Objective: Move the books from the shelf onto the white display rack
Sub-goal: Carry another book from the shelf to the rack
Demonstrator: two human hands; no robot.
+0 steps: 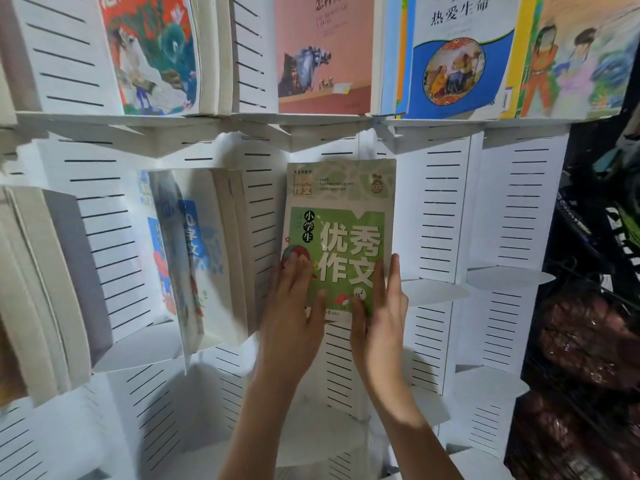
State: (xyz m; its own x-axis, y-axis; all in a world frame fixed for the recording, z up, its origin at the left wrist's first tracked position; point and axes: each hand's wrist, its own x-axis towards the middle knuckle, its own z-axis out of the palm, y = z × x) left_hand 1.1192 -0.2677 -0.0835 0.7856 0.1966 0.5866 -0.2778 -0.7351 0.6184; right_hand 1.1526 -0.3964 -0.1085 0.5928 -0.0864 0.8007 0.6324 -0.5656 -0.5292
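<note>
A green and white book (341, 216) with large Chinese characters stands upright against the slotted panel of the white display rack (446, 216), in a middle-row slot. My left hand (294, 306) lies on its lower left corner, fingers straight over the cover. On the lower right edge, my right hand (379, 306) holds the book, fingers straight along the side and thumb on the cover.
Blue and white books (194, 251) fill the slot to the left, and grey-edged books (45, 282) sit further left. The top row holds a pink book (322, 53), a blue book (457, 57) and others. Small bare ledges (505, 275) lie to the right. A dark wire shelf (588, 323) stands at far right.
</note>
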